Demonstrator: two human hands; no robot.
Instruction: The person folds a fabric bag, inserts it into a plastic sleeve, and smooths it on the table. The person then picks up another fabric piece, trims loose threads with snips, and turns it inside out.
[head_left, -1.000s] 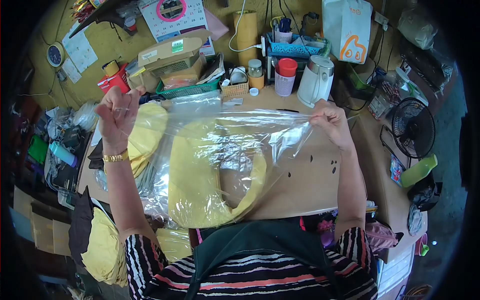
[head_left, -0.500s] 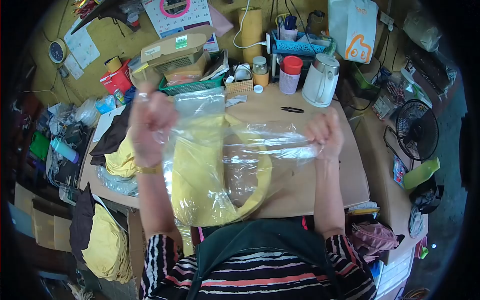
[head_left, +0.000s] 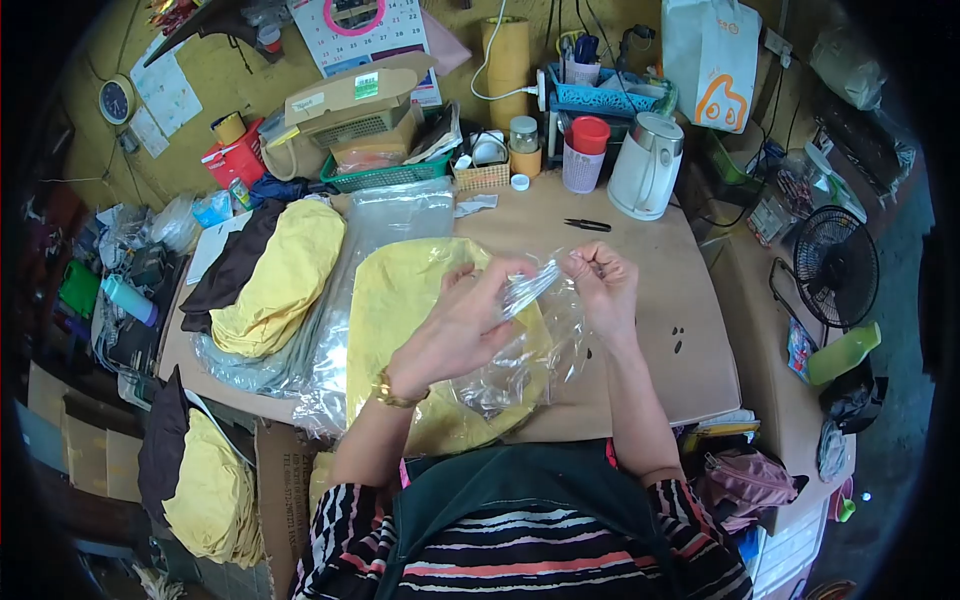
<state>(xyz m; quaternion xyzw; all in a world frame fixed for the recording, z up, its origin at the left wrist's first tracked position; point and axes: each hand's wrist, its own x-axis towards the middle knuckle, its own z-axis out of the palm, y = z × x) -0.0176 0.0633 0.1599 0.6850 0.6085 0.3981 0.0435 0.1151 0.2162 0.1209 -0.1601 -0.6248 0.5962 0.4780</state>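
A yellow fabric piece with a curved strap-like edge (head_left: 395,300) lies on the table in front of me. A clear plastic bag (head_left: 530,288) is bunched and stretched between my hands, and its loose part hangs over the fabric's right side. My left hand (head_left: 465,315), wearing a gold-coloured bracelet, is over the fabric and pinches one end of the gathered plastic. My right hand (head_left: 605,290), closed with curled fingers, grips the other end. How far the fabric sits inside the plastic is hard to make out.
Left of the fabric are stacked yellow and dark brown fabric pieces (head_left: 280,270) on clear plastic sheets (head_left: 400,215). Small black snips (head_left: 587,225) lie near a white kettle (head_left: 646,165). A green basket (head_left: 385,178) stands at the back; a black fan (head_left: 836,265) is far right.
My hands have come together from wide apart, the left moving rightward and the right slightly leftward. The plastic, earlier stretched wide across the yellow fabric, is now bunched between them.
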